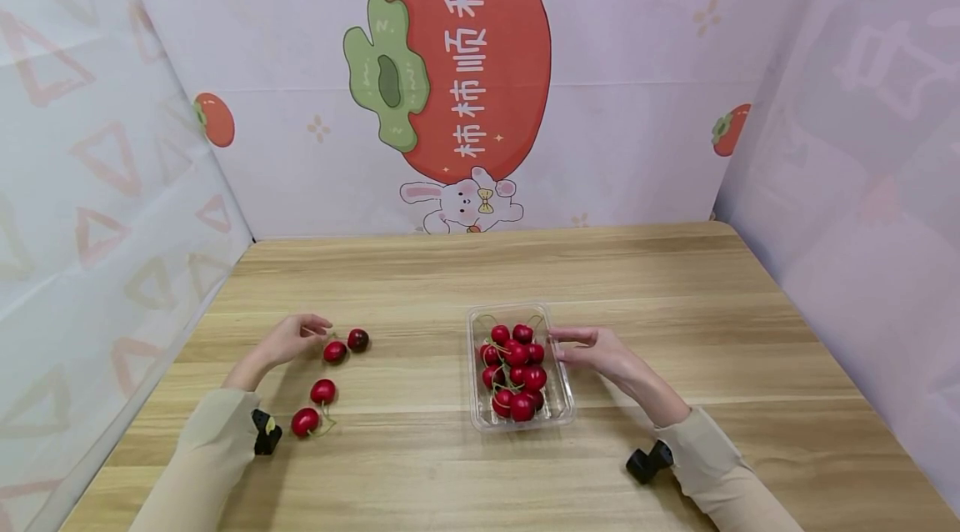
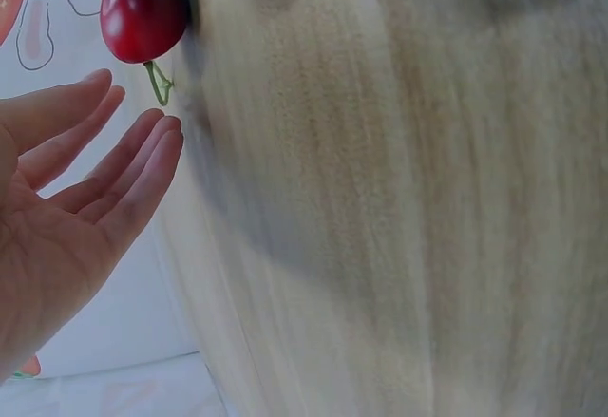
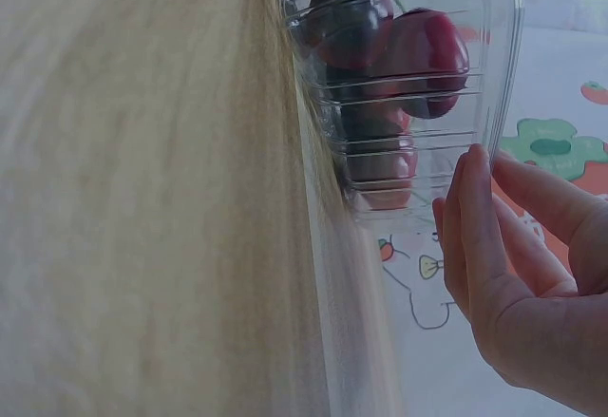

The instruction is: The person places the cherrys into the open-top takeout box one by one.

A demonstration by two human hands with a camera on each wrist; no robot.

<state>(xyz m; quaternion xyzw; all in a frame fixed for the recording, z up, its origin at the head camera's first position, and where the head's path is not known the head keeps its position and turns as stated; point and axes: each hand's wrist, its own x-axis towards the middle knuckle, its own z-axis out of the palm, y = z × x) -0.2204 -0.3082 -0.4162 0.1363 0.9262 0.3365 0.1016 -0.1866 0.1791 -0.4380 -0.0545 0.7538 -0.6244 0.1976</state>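
Note:
A clear plastic container (image 1: 561, 407), heaped with several red cherries (image 1: 515, 353) on green stems, sits on the wooden table. At its right side is my right hand (image 1: 603, 354), with fairly straight fingertips right at the upper rim; the right wrist view shows this hand (image 3: 532, 265) beside the ribbed wall. To the left, my left hand (image 1: 288, 340) hovers by a bright red cherry (image 1: 334, 351), with a darker cherry (image 1: 357, 339) just beyond. In the left wrist view its fingers are extended and apart, nothing between them, close to a cherry's stem (image 2: 160, 85).
Two more cherries lie nearer to me on the left, one (image 1: 323, 391) above the other (image 1: 305, 422), with stems beside them. A patterned cloth backdrop (image 1: 615, 140) stands along the table's far edge, with cloth walls on both sides.

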